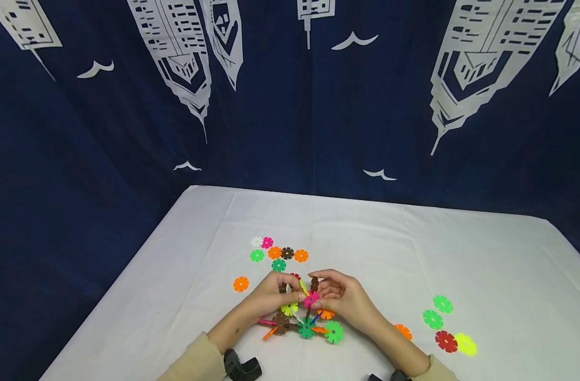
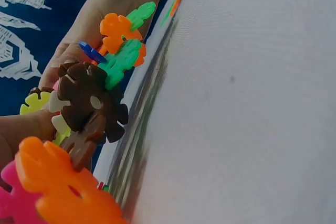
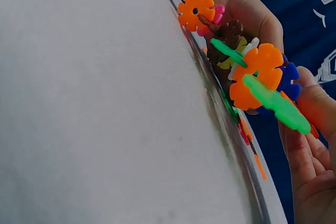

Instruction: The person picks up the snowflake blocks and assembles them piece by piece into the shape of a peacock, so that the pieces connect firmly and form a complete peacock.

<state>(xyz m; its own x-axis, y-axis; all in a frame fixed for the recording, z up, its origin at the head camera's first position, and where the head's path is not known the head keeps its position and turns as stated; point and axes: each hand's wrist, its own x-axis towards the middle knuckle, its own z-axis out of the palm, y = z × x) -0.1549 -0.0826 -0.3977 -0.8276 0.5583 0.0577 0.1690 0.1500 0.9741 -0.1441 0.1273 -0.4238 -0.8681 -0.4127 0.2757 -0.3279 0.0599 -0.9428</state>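
Note:
Several slotted plastic snowflake discs are joined into a branching build, held between both hands just over the white table. Its pink disc (image 1: 311, 299) sits at the top middle, with a brown disc (image 1: 315, 284) standing above it. From the left, my left hand (image 1: 273, 292) pinches the build, its thumb at the pink disc. My right hand (image 1: 342, 293) grips from the other side, index finger at the upright brown disc and thumb near the pink one. Lower down are a teal disc (image 1: 306, 327) and a green disc (image 1: 334, 332). An orange disc (image 2: 65, 182) looms close in the left wrist view.
Loose discs lie behind the hands, among them an orange disc (image 1: 241, 284) and a white disc (image 1: 256, 242). To the right are a red disc (image 1: 446, 341), a yellow disc (image 1: 466, 344) and green ones. A dark blue patterned curtain (image 1: 271, 132) hangs behind the white table (image 1: 366, 233).

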